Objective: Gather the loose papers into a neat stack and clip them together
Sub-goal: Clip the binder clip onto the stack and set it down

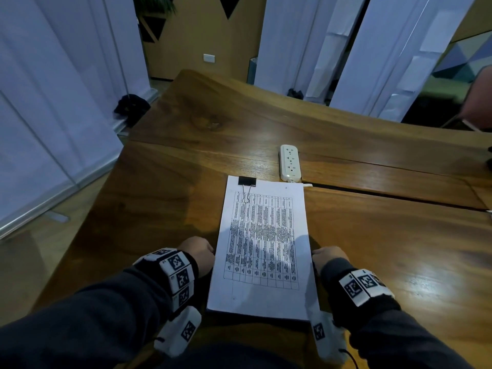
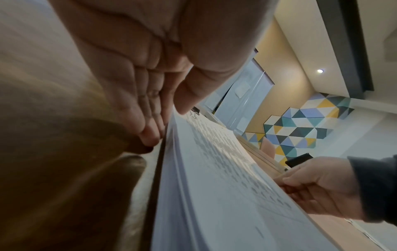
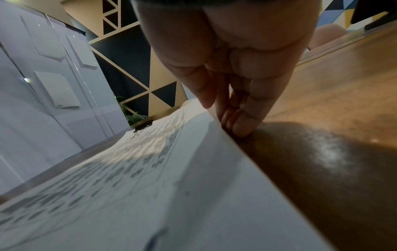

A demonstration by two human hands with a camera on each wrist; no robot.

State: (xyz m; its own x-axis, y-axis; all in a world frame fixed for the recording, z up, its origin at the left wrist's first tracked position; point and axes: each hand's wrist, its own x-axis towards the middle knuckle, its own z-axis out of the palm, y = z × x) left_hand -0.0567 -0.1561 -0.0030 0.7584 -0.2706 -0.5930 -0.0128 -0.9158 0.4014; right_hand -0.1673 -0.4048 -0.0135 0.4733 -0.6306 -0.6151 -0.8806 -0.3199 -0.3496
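Paper stack (image 1: 262, 251) — white printed sheets, thin and flat, table grid on top; lies centre of the head view on the wooden table (image 1: 386, 235), long axis running from bottom to top of frame. Binder clip (image 1: 247, 181), black with wire loops, sits on the upper-left corner. Left hand (image 1: 198, 255) and right hand (image 1: 328, 258) flank the long edges — fingers straight, pressed together against the stack's sides, equally near. White power strip (image 1: 290, 163) beyond the top edge.

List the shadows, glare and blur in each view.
Head view: hand shadows cross the clipped paper stack, glare on the table at right. Left wrist view: left hand sharp, near paper blurred. Right wrist view: bright glare beside the right hand, print blurred.
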